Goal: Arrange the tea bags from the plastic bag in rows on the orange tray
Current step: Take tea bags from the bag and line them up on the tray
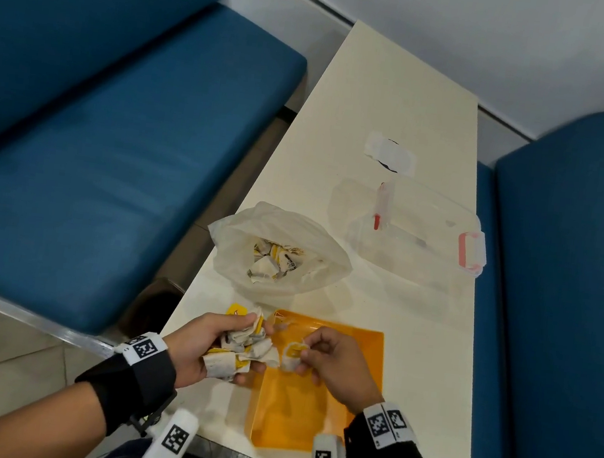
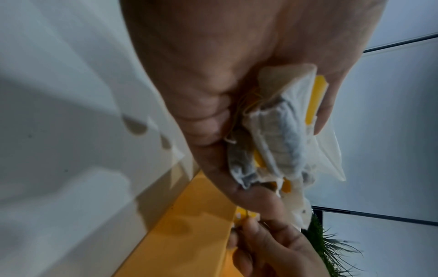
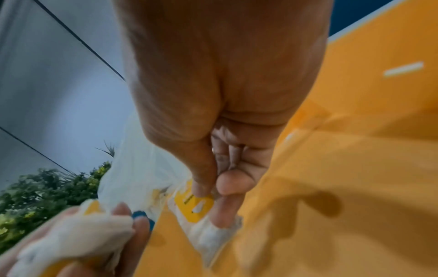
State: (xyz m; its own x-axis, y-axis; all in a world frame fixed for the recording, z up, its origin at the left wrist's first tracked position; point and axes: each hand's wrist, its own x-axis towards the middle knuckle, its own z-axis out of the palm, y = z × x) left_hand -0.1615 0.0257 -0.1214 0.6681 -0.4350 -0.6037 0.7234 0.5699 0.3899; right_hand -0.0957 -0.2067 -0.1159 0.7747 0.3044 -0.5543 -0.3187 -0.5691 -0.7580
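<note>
My left hand [image 1: 215, 347] grips a bunch of several white tea bags with yellow tags [image 1: 245, 346], held over the table just left of the orange tray [image 1: 354, 351]. In the left wrist view the bunch [image 2: 279, 135] is squeezed between thumb and fingers. My right hand [image 1: 320, 355] pinches a single tea bag [image 1: 291, 357] by its yellow tag above the tray's near-left part; the right wrist view shows the thumb and fingers closed on that tea bag [image 3: 201, 215] over the tray [image 3: 355, 168]. The white plastic bag [image 1: 279, 249] lies open behind the tray with more tea bags inside.
A clear plastic box with pink latches [image 1: 424, 235] stands on the cream table [image 1: 403, 89] behind and right of the tray. A taped patch [image 1: 390, 152] lies farther back. Blue bench seats [image 1: 113, 151] flank the table on both sides.
</note>
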